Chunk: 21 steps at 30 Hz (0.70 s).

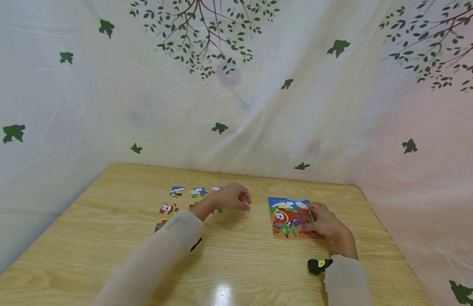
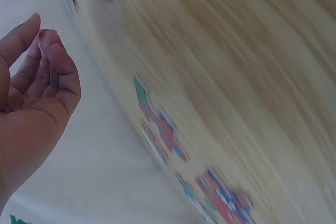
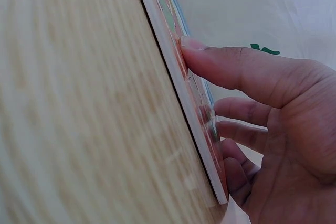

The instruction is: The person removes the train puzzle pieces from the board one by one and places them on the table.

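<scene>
A square puzzle board [image 1: 286, 221] with a red cartoon figure, blue sky and trees lies flat on the table. My right hand [image 1: 326, 221] grips its right side. In the right wrist view, the thumb [image 3: 210, 59] touches the picture face and bent fingers meet the board's side. My left hand [image 1: 232, 196] hovers between the board and loose jigsaw pieces, its fingers loosely curled with nothing visible in them. Among those pieces are a sky piece [image 1: 198, 192] and a piece with a cartoon eye [image 1: 168, 208]. The left forearm covers part of the group.
The wooden table [image 1: 236, 263] ends at a pale curtain [image 1: 175, 114] printed with leaves and branches, which hangs along the back and sides. Several loose pieces [image 2: 163, 132] also appear in the left wrist view. A black wrist strap [image 1: 318, 266] sits at the right cuff.
</scene>
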{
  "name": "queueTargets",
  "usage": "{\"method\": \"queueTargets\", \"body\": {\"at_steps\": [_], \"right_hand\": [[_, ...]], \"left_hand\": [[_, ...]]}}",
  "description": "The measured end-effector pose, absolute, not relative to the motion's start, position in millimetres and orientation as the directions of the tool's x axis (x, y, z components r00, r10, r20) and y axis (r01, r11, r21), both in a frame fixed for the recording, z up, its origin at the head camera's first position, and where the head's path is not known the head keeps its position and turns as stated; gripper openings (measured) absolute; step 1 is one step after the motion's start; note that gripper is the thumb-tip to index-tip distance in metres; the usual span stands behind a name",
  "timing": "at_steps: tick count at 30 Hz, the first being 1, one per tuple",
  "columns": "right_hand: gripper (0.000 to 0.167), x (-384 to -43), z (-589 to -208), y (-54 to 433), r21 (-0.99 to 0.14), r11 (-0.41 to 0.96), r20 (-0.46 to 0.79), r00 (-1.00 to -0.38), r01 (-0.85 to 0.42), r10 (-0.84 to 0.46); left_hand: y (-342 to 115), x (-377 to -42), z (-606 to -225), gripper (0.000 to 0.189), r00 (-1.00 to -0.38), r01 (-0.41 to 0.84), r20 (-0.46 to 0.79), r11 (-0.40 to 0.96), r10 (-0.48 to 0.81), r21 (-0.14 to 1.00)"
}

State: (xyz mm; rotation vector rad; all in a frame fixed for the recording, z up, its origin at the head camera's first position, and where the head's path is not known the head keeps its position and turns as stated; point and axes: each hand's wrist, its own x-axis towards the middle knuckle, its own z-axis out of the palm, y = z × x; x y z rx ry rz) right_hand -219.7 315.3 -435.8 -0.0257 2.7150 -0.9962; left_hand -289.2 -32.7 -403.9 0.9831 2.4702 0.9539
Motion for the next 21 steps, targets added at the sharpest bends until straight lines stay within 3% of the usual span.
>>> {"method": "queueTargets", "body": {"at_steps": [16, 21], "right_hand": [[0.096, -220, -434, 314, -0.629, 0.774, -0.236, -0.966, 0.07, -0.104], [0.096, -220, -434, 314, -0.623, 0.78, -0.233, -0.966, 0.062, -0.11]], "left_hand": [[51, -273, -414, 0.009, -0.694, 0.489, -0.098, 0.567, 0.714, 0.662], [68, -269, -416, 0.01, -0.662, 0.533, -0.106, 0.566, 0.742, 0.629]]}}
